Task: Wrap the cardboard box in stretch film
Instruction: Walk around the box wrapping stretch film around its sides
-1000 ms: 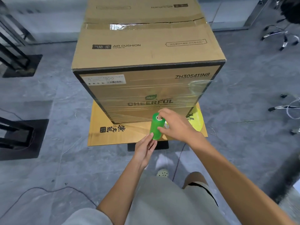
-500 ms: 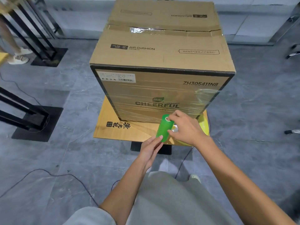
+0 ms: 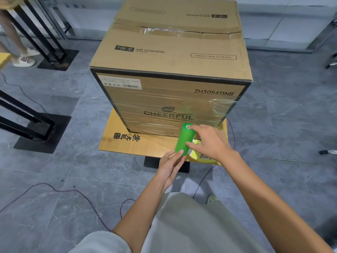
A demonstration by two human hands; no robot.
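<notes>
Holding a green film roll (image 3: pixel 184 137) low against the front face of the box (image 3: pixel 171 57): right hand (image 3: pixel 209 143) grasps it, forefinger at the top end, thumb on the side. Left hand (image 3: pixel 168 166) has its fingers nearly straight, tips touching the roll's lower end. Box stands on a small wooden table (image 3: pixel 127 143). Clear film (image 3: pixel 218 110) bands its front face and right corner.

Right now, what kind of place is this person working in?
Probably a packing or work area: a large brown cardboard box sits on a small wooden table; a green stretch-film roll is in use; grey stone-tile floor, black metal frame stands.
</notes>
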